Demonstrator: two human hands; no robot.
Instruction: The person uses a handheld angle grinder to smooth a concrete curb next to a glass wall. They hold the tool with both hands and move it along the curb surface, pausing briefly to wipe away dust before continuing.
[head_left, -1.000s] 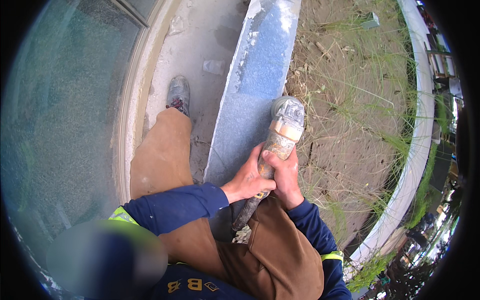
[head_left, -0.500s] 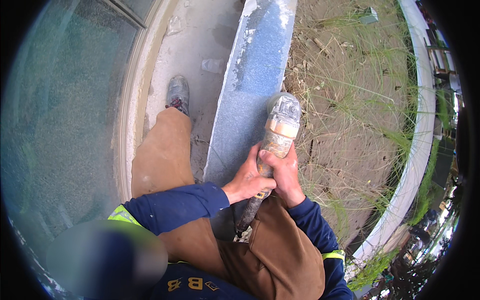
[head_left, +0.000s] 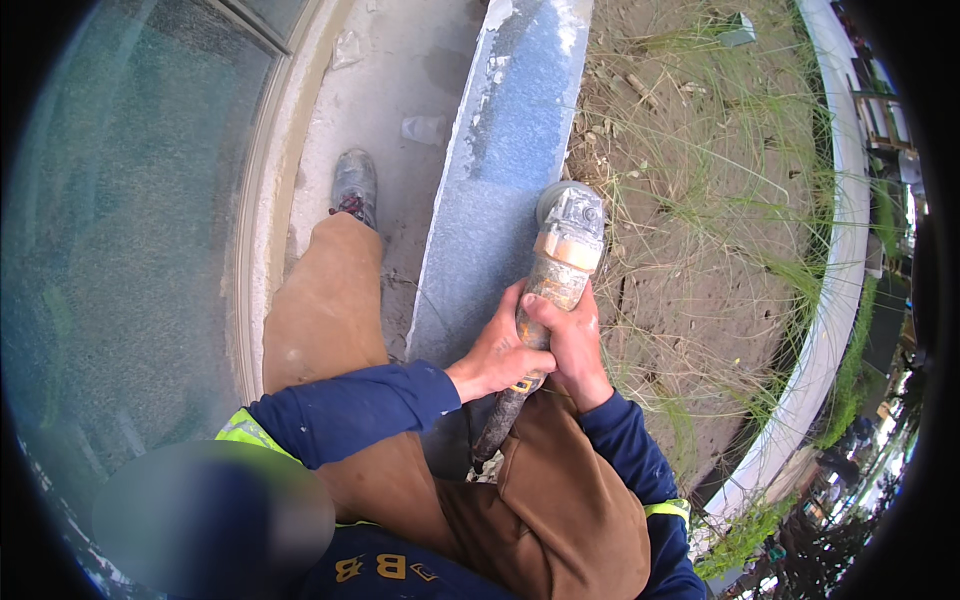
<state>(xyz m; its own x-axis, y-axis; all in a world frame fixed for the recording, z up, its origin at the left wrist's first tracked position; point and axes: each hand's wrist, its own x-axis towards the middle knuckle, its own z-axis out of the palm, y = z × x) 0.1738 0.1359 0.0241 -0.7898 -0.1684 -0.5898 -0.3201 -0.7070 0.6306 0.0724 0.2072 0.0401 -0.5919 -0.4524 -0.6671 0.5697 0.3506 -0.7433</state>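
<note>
Both my hands are wrapped around the body of a dusty angle grinder (head_left: 562, 258). My left hand (head_left: 499, 350) is closed on the handle from the left side, my right hand (head_left: 574, 338) from the right with its thumb over the top. The grinder's head points away from me, and its disc lies at the right edge of a long blue-grey wall top (head_left: 470, 250). Whether the disc touches the surface cannot be made out. Past my left hand, the tail of the tool runs back between my knees.
A large glass pane (head_left: 150, 230) in a pale frame stands at left. Between it and the wall runs a dusty concrete strip (head_left: 400, 60), where my shoe (head_left: 355, 185) rests. To the right lies a soil bed (head_left: 700, 220) with long grass, bordered by a curved white kerb (head_left: 840, 260).
The grinder's head has shifted very slightly to the right, and my hands have moved with it. My grip stays the same.
</note>
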